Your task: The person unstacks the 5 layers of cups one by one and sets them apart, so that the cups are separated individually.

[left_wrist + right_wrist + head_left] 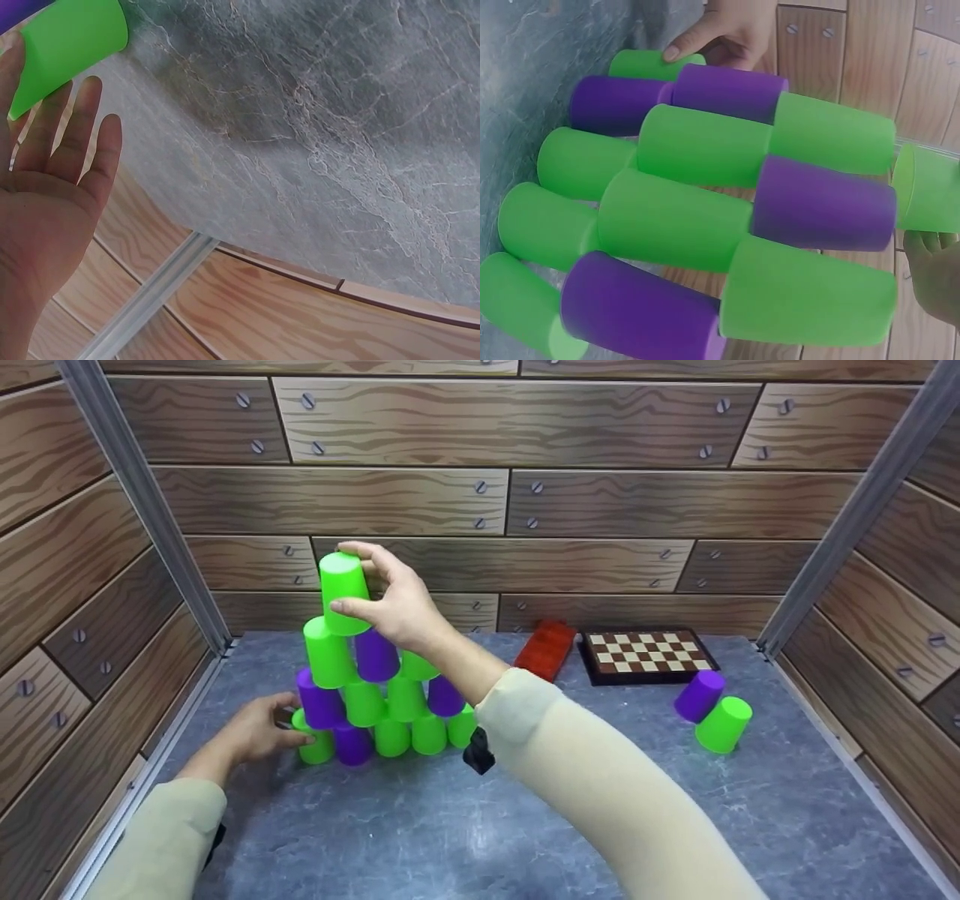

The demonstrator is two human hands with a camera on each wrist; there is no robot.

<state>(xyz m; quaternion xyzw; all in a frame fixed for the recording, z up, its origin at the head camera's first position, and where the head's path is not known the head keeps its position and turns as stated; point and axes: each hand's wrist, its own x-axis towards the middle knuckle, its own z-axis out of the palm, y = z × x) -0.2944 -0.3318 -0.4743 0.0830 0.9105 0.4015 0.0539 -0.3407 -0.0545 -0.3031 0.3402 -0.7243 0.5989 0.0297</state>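
Observation:
Cups stand upside down in a pyramid, green and purple mixed. At its top my right hand (pixel 401 604) holds a green cup (pixel 343 585), thumb on the near side and fingers over the far side. The cup's rim is right at the third row, over a green cup (pixel 328 652) and a purple cup (pixel 376 655). Low on the left, my left hand (pixel 259 727) has thumb and fingers on either side of the end green cup (pixel 318 750) of the bottom row. In the right wrist view, that hand's thumb lies against this cup (pixel 641 65). My right forearm hides part of the pyramid's right side.
On the right, a purple cup (pixel 700 696) and a green cup (pixel 724 725) stand close together. Behind them lies a checkered game board (pixel 649 652), with a red item (pixel 546 651) beside it. Wood-patterned walls (pixel 525 424) enclose the grey marbled table (pixel 450 840).

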